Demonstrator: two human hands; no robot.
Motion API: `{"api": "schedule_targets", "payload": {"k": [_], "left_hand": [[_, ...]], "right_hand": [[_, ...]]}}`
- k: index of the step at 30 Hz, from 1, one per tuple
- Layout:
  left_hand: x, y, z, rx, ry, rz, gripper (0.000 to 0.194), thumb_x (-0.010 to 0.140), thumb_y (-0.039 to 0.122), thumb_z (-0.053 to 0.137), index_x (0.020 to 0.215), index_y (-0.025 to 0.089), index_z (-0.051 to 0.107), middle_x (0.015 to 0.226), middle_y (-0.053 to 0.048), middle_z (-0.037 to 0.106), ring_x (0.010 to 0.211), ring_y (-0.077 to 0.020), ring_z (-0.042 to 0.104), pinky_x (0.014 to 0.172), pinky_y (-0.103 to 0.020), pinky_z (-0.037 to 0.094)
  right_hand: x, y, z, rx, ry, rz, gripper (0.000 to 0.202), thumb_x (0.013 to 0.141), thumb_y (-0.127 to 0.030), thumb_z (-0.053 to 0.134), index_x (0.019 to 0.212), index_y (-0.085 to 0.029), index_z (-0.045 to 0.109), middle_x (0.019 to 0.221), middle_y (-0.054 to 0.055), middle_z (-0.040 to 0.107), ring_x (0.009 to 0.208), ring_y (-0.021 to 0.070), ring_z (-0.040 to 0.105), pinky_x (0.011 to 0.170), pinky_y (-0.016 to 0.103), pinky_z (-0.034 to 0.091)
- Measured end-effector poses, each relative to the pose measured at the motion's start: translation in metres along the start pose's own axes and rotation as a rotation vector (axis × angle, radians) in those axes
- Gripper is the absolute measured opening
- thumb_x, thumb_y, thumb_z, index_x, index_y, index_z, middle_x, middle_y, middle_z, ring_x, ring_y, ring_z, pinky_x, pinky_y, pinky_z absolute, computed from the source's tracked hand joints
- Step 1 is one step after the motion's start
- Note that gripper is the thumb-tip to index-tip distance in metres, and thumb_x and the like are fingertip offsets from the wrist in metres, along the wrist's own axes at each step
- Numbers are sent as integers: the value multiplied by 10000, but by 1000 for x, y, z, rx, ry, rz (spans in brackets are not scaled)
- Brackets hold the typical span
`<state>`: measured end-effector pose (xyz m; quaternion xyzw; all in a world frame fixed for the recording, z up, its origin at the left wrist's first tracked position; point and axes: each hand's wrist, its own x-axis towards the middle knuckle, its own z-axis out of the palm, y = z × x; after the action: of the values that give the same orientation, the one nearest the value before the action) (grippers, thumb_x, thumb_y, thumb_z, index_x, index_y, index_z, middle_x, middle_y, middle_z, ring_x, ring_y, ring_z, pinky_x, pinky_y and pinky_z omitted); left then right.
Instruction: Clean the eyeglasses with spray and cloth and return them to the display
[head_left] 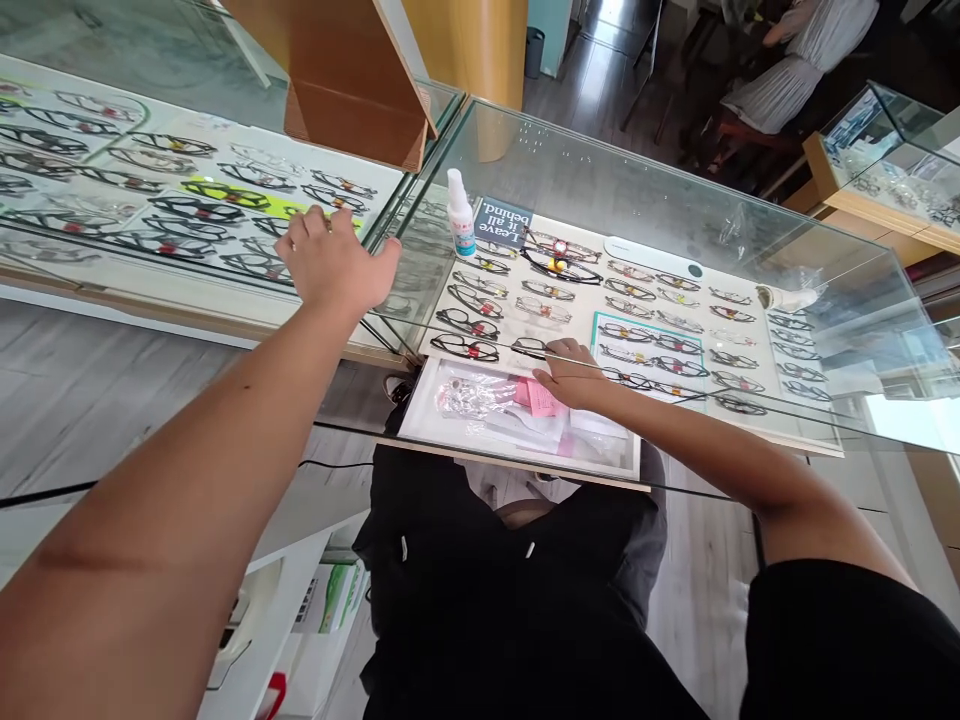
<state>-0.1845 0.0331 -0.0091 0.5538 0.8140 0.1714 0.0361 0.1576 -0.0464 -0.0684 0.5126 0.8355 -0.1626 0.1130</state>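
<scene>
My left hand (337, 262) lies with its fingers spread on the glass top of the left display case, above rows of eyeglasses. My right hand (574, 374) reaches inside the right-hand case, under its glass top. Its fingers are curled over one end of a dark-framed pair of eyeglasses (529, 347) in the front row, so part of that frame is hidden. Left of it lies another dark pair with a red tag (465, 348). Just below this hand, an open white drawer (414, 428) holds clear plastic bags (469, 395) and a pink packet (541, 398).
A white spray bottle (460, 215) stands beside a dark lettered card (504, 222). The glass case edge (675, 258) runs above my right forearm. A brown wooden panel (345, 85) stands on the left case. A person in a light dress (802, 65) is at the back right.
</scene>
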Motion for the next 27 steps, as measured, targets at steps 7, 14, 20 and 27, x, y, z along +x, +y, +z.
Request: {"api": "schedule_targets", "payload": {"k": [7,14,20,27], "left_hand": [[-1,-2,-1,7,8,6,784,994,628,480,1591,126,547,1756,-238,410,1651,-416,312,1323,-641,229],[-1,-2,0,26,10,2,772,997,630,480,1594,146,550,1759,-221,413,1659,-397,307,1324,-630,236],[0,-1,-1,22,-2,-1,802,997,635,475,1609,120,534,1762,-233,406,1651,-411,311,1320,-637,235],[1,-1,-1,29,-10,-6,847,976,682,450,1616,133,526,1769,-223,397,1659,-407,296,1325,-626,233]], "right_hand": [[60,17,25,-43,28,61,593,1148,-464,378,1467,-41,643,1660,270,518,1530,420,398,1238,517,383],[81,18,27,-29,-11,104,635,1141,-463,355,1523,-20,602,1723,264,462,1578,432,358,1261,519,352],[74,8,18,-23,-15,103,608,1133,-448,385,1501,-23,616,1738,278,428,1574,421,368,1269,516,349],[7,-20,-9,49,-184,-5,303,1063,-314,543,1251,-191,746,1444,151,714,1305,324,648,1084,417,511]]}}
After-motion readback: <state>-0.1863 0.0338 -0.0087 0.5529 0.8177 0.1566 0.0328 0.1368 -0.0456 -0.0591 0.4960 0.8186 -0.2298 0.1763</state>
